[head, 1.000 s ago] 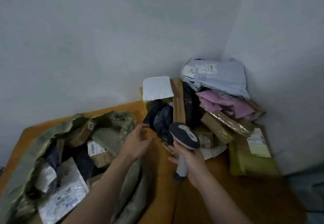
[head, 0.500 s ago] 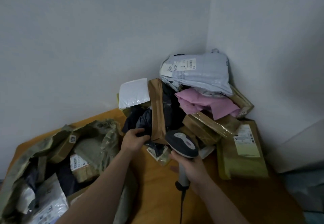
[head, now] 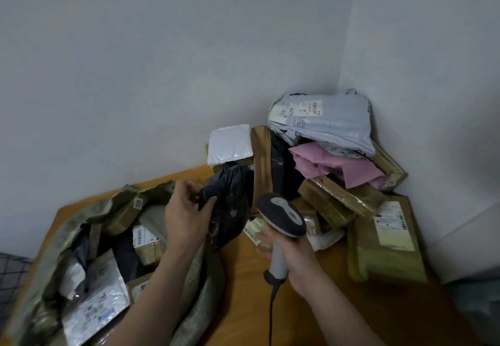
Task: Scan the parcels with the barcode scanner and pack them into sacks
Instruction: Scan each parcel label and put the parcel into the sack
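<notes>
My left hand (head: 184,215) grips a dark plastic parcel (head: 230,205) by its left edge and holds it lifted off the table, just left of the pile. My right hand (head: 292,256) is closed around the handle of the grey barcode scanner (head: 281,218), whose head sits right beside the dark parcel. The pile of parcels (head: 324,167) fills the corner: a grey poly bag, a pink bag, brown taped boxes, a white bubble mailer. An olive sack (head: 67,240) lies open at the left with several parcels inside.
The orange-brown table (head: 243,291) carries everything. A flat brown parcel with a white label (head: 389,237) lies at the right, against the wall. Two white walls meet behind the pile. The scanner's cable (head: 270,318) hangs toward me.
My left hand reached into the pile, closed on the dark parcel and pulled it out toward the sack. The scanner stayed in my right hand.
</notes>
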### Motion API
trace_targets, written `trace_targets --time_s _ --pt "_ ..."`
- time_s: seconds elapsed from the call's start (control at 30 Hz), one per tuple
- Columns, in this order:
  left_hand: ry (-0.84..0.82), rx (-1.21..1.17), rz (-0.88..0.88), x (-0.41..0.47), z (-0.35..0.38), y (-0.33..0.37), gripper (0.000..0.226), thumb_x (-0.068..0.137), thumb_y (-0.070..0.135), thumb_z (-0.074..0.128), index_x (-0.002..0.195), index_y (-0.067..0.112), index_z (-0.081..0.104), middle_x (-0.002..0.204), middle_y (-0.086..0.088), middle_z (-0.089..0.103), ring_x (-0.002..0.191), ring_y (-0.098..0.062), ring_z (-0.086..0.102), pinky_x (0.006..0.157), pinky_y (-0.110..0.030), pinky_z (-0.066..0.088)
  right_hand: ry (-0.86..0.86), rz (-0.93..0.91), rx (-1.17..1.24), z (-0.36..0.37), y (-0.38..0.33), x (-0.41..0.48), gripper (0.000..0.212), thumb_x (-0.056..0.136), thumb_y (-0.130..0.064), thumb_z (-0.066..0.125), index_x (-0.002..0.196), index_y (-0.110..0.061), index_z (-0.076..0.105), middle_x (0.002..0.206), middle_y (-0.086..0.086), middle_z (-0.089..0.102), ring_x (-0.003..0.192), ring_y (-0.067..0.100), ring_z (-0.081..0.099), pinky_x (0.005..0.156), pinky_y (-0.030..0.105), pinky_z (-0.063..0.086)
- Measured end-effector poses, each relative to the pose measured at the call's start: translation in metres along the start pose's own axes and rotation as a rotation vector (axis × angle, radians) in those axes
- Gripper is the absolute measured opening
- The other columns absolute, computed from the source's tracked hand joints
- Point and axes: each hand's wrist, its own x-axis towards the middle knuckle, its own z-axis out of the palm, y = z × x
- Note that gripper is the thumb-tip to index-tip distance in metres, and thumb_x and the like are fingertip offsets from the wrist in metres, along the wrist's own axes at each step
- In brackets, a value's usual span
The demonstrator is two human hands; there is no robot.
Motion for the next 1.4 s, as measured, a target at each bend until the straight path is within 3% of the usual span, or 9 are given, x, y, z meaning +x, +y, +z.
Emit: trace_targets --time_s 0.1,0.23,0.4,0.5,0.7,0.87,1.07,1.2,1.4 --pt "-0.057 -0.047 -0.007 -0.01 -0.021 -0.006 0.029 0.083 0.016 0.086 0.103 0.031 0.069 0.091 0.012 0.071 0.081 -0.007 0.067 0.073 -0.034 0.057 -0.042 -0.033 -0.035 0.016 -0.006 -0.011 0.064 0.077 -0.031 0.082 0.136 -0.016 0.062 0.125 0.005 0.072 0.105 0.028 0.074 0.092 0.051 0.06" --pt "-0.184 -0.17 -0.057 -0.03 -0.043 -0.02 0.034 0.088 0.012 0.081 0.088 0.045 0.072 0.09 0.016 0.076 0.078 -0.008 0.074 0.073 -0.043 0.063 -0.045 -0.014 -0.053 0.038 -0.008 -0.022 0.068 0.075 -0.035 0.082 0.136 -0.014 0.061 0.125 0.012 0.072 0.104 0.033 0.074 0.093 0.053 0.059" --pt "-0.284 -0.358 -0.102 -0.051 -0.069 -0.042 0.023 0.081 0.002 0.083 0.091 0.022 0.08 0.116 0.007 0.073 0.103 -0.008 0.072 0.092 -0.036 0.061 -0.023 -0.014 -0.043 0.068 0.0 -0.035 0.06 0.083 -0.029 0.081 0.137 -0.016 0.059 0.124 0.01 0.07 0.099 0.031 0.076 0.084 0.047 0.062" --pt "-0.237 -0.422 -0.099 -0.06 -0.085 -0.048 0.008 0.083 0.016 0.085 0.078 0.018 0.081 0.105 0.005 0.076 0.099 -0.008 0.072 0.086 -0.03 0.06 -0.035 -0.013 -0.065 0.085 0.005 -0.041 0.065 0.08 -0.031 0.082 0.14 -0.02 0.058 0.129 0.009 0.066 0.101 0.029 0.075 0.079 0.045 0.063" --pt "-0.15 -0.557 -0.154 -0.069 -0.1 -0.062 0.029 0.083 0.002 0.082 0.066 -0.003 0.059 0.086 -0.007 0.078 0.088 -0.02 0.076 0.079 -0.036 0.064 -0.072 0.074 -0.111 0.109 0.016 -0.043 0.047 0.087 -0.022 0.079 0.131 -0.018 0.064 0.127 0.01 0.065 0.111 0.033 0.07 0.087 0.054 0.061" --pt "-0.127 -0.61 -0.157 -0.072 -0.103 -0.081 0.03 0.077 -0.008 0.084 0.083 0.002 0.057 0.087 -0.012 0.072 0.085 -0.028 0.074 0.07 -0.035 0.062 -0.064 0.041 -0.153 0.118 0.031 -0.047 0.062 0.074 -0.028 0.084 0.132 -0.016 0.066 0.127 0.009 0.069 0.111 0.03 0.069 0.081 0.049 0.062" --pt "-0.043 -0.673 -0.422 -0.073 -0.105 -0.088 0.067 0.07 0.003 0.092 0.117 0.035 0.058 0.132 -0.003 0.058 0.104 -0.025 0.07 0.071 -0.035 0.061 -0.092 -0.022 -0.151 0.124 0.039 -0.053 0.05 0.084 -0.017 0.079 0.132 -0.016 0.066 0.126 0.006 0.071 0.109 0.024 0.071 0.083 0.047 0.063" --pt "-0.214 -1.069 -0.553 -0.073 -0.107 -0.093 0.062 0.063 0.006 0.09 0.119 0.025 0.072 0.131 -0.016 0.064 0.118 -0.034 0.066 0.084 -0.039 0.061 -0.113 -0.039 -0.146 0.125 0.042 -0.053 0.055 0.082 -0.018 0.08 0.134 -0.014 0.065 0.128 0.005 0.071 0.114 0.024 0.068 0.08 0.043 0.062" --pt "-0.272 -0.897 -0.406 -0.068 -0.11 -0.091 0.045 0.078 -0.01 0.082 0.115 0.015 0.076 0.117 -0.012 0.074 0.108 -0.027 0.072 0.083 -0.035 0.062 -0.13 -0.046 -0.215 0.127 0.043 -0.053 0.071 0.069 -0.025 0.087 0.135 -0.017 0.064 0.131 0.005 0.068 0.121 0.026 0.063 0.081 0.044 0.062"
